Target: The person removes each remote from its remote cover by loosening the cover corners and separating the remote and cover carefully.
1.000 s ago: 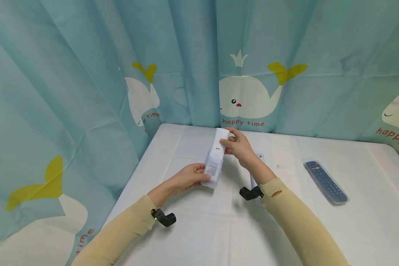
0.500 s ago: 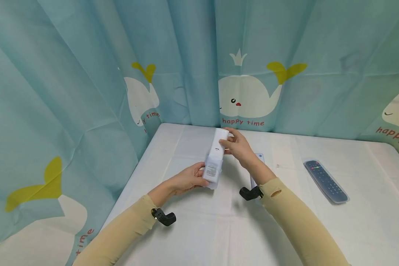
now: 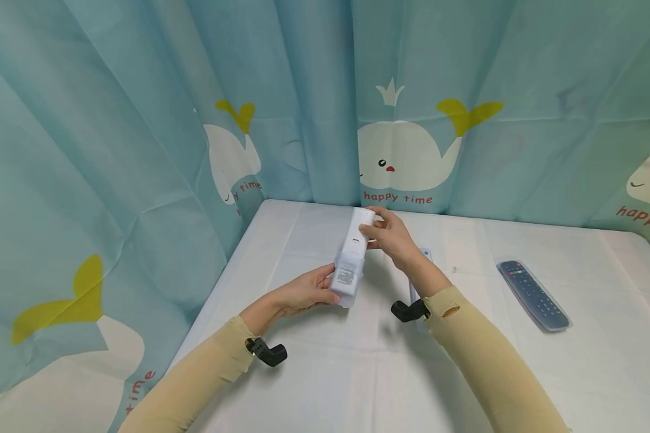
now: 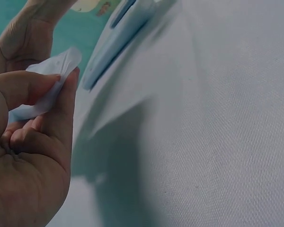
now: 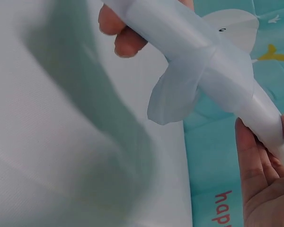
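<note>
A white remote control point(image 3: 355, 234) is held tilted above the table, its back with a small latch facing up. A translucent sleeve point(image 3: 352, 262) covers its lower half, where a printed label shows through. My left hand point(image 3: 305, 292) pinches the sleeve's lower end between thumb and fingers, as the left wrist view shows at the sleeve tip point(image 4: 70, 60). My right hand point(image 3: 394, 240) grips the bare upper end of the remote, thumb on the back and fingers underneath. In the right wrist view a loose flap of the sleeve point(image 5: 175, 90) sticks out sideways.
A dark remote control point(image 3: 534, 296) in a clear cover lies on the right of the white table point(image 3: 314, 385). Another pale remote point(image 3: 425, 254) lies partly hidden under my right forearm. A blue curtain point(image 3: 314, 102) with whale prints hangs along the back and left edges.
My left thumb has shifted slightly down from the sleeve's face to its lower edge. The right hand and the remote have hardly moved.
</note>
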The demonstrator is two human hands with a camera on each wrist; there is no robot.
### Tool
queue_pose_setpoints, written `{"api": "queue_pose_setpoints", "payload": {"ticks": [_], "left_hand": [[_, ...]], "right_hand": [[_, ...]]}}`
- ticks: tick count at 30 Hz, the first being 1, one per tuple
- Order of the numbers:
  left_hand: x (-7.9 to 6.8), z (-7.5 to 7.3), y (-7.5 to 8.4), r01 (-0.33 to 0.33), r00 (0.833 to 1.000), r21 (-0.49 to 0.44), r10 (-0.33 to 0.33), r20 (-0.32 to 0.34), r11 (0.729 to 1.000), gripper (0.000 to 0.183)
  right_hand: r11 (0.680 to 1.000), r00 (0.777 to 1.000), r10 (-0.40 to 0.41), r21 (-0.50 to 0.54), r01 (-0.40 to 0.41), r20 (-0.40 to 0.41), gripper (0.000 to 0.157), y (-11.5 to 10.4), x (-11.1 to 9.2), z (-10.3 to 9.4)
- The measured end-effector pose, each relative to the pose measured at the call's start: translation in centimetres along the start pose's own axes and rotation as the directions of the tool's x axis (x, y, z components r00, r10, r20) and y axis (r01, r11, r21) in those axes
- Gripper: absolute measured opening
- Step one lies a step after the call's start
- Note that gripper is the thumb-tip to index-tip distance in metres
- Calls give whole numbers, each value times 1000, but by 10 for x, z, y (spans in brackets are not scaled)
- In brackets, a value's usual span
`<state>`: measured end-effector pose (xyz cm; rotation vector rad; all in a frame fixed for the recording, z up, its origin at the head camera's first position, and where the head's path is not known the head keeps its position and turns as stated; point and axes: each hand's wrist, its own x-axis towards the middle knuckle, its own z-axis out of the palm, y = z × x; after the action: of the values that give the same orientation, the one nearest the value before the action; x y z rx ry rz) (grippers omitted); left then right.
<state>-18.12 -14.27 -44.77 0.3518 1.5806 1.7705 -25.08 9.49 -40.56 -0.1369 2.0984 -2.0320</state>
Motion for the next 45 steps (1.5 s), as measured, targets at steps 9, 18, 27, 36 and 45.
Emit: {"api": "queue_pose_setpoints", "payload": {"ticks": [9,18,27,36,45], "left_hand": [[-4,-1,0,23,1000,1,-23,2,1000,85],[-6,0,1,36,999,13,-36,-15,999,86],[-8,0,-2,45,999,4,-45,-6,999,88],[-11,-3,-4,57,998,-1,-57,-25,998,87],[-4,1,-5,90,986,47,-82,-146,995,61]], "right_hand": [[1000,1000,11,17,-11,6,60,0,2,-1],[999,1000,17,38,-17,-16,60,1,5,-4],[998,999,35,58,-34,-23,60,2,4,-5],[997,998,42,71,-39,-38,58,4,7,-3],[998,999,26,54,-25,-21,59,1,5,-5]]}}
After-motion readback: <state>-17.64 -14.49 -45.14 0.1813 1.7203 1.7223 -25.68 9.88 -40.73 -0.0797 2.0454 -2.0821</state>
